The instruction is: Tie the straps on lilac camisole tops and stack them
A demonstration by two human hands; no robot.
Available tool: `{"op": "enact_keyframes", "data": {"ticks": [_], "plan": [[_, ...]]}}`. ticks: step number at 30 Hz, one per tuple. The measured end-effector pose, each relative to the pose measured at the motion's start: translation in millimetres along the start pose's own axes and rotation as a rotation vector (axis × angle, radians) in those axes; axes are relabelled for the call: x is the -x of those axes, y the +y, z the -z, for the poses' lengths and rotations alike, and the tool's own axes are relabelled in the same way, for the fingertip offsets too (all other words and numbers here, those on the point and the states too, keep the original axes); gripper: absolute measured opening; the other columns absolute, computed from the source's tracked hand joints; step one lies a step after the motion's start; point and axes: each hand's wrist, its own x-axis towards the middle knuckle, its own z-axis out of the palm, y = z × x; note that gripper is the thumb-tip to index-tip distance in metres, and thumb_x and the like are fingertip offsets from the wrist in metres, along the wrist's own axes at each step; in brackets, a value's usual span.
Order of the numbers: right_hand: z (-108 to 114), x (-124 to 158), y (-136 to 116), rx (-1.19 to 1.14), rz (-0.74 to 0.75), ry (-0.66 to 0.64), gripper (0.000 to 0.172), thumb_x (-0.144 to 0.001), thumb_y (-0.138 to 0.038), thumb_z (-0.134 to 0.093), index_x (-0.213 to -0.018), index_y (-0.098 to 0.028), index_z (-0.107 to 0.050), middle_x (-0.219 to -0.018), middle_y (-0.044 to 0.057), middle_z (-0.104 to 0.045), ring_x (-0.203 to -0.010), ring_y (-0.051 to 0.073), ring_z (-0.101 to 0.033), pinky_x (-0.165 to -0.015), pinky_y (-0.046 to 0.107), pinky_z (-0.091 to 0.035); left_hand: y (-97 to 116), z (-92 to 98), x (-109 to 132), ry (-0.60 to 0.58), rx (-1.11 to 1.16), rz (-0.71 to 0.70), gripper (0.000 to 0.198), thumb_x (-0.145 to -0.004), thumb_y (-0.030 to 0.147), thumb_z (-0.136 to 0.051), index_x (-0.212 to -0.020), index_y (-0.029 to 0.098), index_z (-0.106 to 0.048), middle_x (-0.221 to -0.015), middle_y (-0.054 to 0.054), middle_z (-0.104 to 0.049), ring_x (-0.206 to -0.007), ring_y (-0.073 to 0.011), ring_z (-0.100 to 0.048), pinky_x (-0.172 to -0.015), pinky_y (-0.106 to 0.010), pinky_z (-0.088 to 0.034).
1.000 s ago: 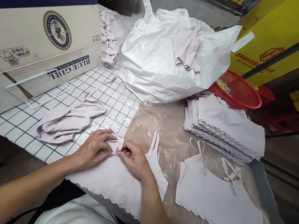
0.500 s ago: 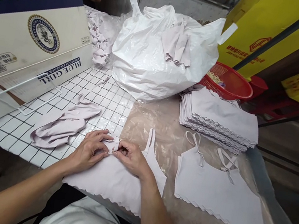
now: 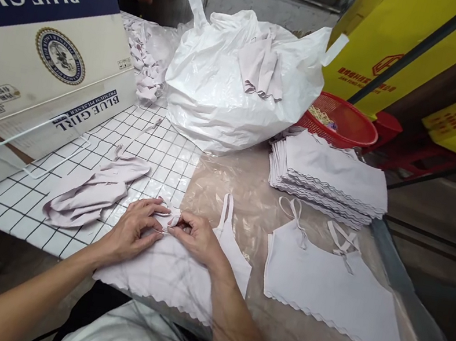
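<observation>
Soft light | glare on plastic sheet | floor dim | edges stretched

From my end I've got the near top front-centre, second top to its right, garment stack behind that one, plastic bag centre-back, carton left.
</observation>
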Motion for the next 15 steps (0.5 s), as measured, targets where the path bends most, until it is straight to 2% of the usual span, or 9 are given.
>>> {"op": "enact_keyframes", "data": {"ticks": [5, 7, 10, 12, 15], "plan": [[-3.1, -0.7, 0.3, 0.06, 0.064, 0.002, 0.011, -0.084, -0.023, -0.064, -0.074, -0.018, -0.061, -0.068, -0.003, -0.057, -0.065, 0.011, -0.051, -0.064, 0.025, -0.041, 2.2, 0.2, -0.7, 0.025, 0.033, 0.031, 0.016, -0.093, 0.03, -0.056, -0.088, 0.024, -0.069, -0.125, -0.006, -0.068, -0.131, -0.0302, -0.049, -0.108, -0.053, -0.038], [-4.7, -0.4, 1.5, 0.138, 0.114, 0.044, 0.011, -0.085, -0.021, -0.064, -0.075, -0.019, -0.059, -0.069, -0.004, -0.055, -0.063, 0.011, -0.05, -0.064, 0.025, -0.042, 2.1, -0.2, -0.9, 0.031, 0.033, 0.044, 0.017, -0.093, 0.027, -0.054, -0.087, 0.023, -0.07, -0.123, -0.006, -0.068, -0.13, -0.0294, -0.05, -0.107, -0.052, -0.039], [-7.7, 0.1, 3.1, 0.273, 0.253, 0.153, 0.008, -0.085, -0.021, -0.065, -0.091, -0.021, -0.06, -0.087, 0.0, -0.058, -0.069, 0.012, -0.052, -0.066, 0.026, -0.047, 1.2, -0.9, -0.5, 0.03, 0.026, 0.056, 0.019, -0.092, 0.025, -0.053, -0.087, 0.024, -0.071, -0.121, -0.006, -0.068, -0.129, -0.0289, -0.05, -0.106, -0.051, -0.039], [-9.4, -0.2, 3.5, 0.344, 0.36, 0.183, 0.02, -0.088, -0.02, -0.061, -0.108, -0.023, -0.06, -0.102, 0.004, -0.056, -0.08, 0.014, -0.055, -0.071, 0.028, -0.051, 1.2, -0.7, -0.3, 0.019, 0.027, 0.068, 0.02, -0.092, 0.026, -0.053, -0.088, 0.024, -0.072, -0.122, -0.006, -0.067, -0.13, -0.0289, -0.049, -0.107, -0.051, -0.038], [-10.6, -2.1, 4.5, 0.438, 0.458, 0.178, 0.024, -0.095, -0.017, -0.05, -0.114, -0.025, -0.062, -0.105, 0.006, -0.055, -0.091, 0.017, -0.057, -0.079, 0.031, -0.052, 2.9, 0.7, -0.5, -0.003, 0.029, 0.089, 0.021, -0.091, 0.026, -0.051, -0.087, 0.024, -0.072, -0.123, -0.006, -0.067, -0.13, -0.0293, -0.047, -0.108, -0.052, -0.037]]}}
